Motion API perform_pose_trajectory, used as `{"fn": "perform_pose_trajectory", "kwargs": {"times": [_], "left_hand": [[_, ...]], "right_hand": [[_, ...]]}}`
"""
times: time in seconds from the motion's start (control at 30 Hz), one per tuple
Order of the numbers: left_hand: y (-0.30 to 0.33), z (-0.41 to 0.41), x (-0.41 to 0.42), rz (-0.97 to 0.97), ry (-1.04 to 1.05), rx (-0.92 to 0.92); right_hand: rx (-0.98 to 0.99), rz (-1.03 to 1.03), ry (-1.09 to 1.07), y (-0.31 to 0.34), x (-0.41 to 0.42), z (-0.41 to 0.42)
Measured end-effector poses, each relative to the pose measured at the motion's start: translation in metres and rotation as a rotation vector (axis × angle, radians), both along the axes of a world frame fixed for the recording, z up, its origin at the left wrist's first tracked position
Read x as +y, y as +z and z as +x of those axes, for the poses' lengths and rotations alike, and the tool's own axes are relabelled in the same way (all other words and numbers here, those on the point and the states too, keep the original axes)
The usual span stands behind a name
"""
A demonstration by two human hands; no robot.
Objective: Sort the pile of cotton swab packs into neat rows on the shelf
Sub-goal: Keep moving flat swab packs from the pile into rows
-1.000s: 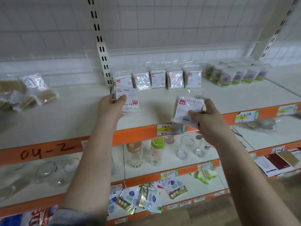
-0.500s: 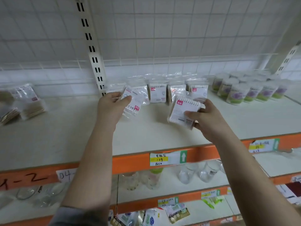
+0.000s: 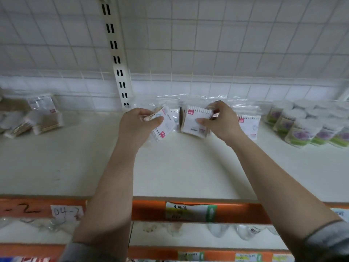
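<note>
Gripping one swab pack each, both hands work at the back of the shelf (image 3: 188,167), in the middle of the frame. The left hand (image 3: 138,123) has its fingers and thumb curled round a tilted pack (image 3: 163,125), held at a slant with its lower corner at or just above the shelf; I cannot tell whether it touches. The right hand (image 3: 221,120) pinches a second pack (image 3: 195,122), thumb on its face and fingers over its top edge, holding it nearly upright against the back row (image 3: 247,125) of packs that stands along the wall, right of the slotted post (image 3: 119,59).

Outward from there, the unsorted pile (image 3: 37,118) lies well apart at the left edge of the frame, loose and overlapping. At the right edge a cluster of round tubs (image 3: 302,127) stands just beside the end of the row. Below, the orange shelf lip (image 3: 151,212) carries a price tag (image 3: 190,211).

The risks, as I judge them: the packs are slick plastic and light, so one set down leaning may slide flat or tip its neighbours. The left pack's slant makes that likelier unless it is squared first. With both hands crowded close together, one could also nudge the other's pack or knock the standing row behind. The frame is soft with blur, so the exact gaps between packs cannot be read.
</note>
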State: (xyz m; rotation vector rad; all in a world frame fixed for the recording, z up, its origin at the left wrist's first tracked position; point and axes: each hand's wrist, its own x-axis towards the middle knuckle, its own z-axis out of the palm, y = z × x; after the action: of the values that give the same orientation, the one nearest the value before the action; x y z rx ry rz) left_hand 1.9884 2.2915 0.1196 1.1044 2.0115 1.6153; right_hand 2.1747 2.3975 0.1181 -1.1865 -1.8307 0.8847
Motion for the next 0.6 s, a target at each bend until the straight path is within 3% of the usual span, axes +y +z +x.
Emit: {"fn": "perform_pose_trajectory", "kwargs": {"times": [0.3, 0.6], "left_hand": [[-0.001, 0.018, -0.018, 0.001, 0.114, 0.145], [-0.005, 0.017, -0.022, -0.097, 0.055, 0.263]], "right_hand": [[-0.338, 0.201, 0.112, -0.002, 0.020, -0.003], [-0.434, 0.362, 0.066, -0.008, 0.031, -0.002]]}}
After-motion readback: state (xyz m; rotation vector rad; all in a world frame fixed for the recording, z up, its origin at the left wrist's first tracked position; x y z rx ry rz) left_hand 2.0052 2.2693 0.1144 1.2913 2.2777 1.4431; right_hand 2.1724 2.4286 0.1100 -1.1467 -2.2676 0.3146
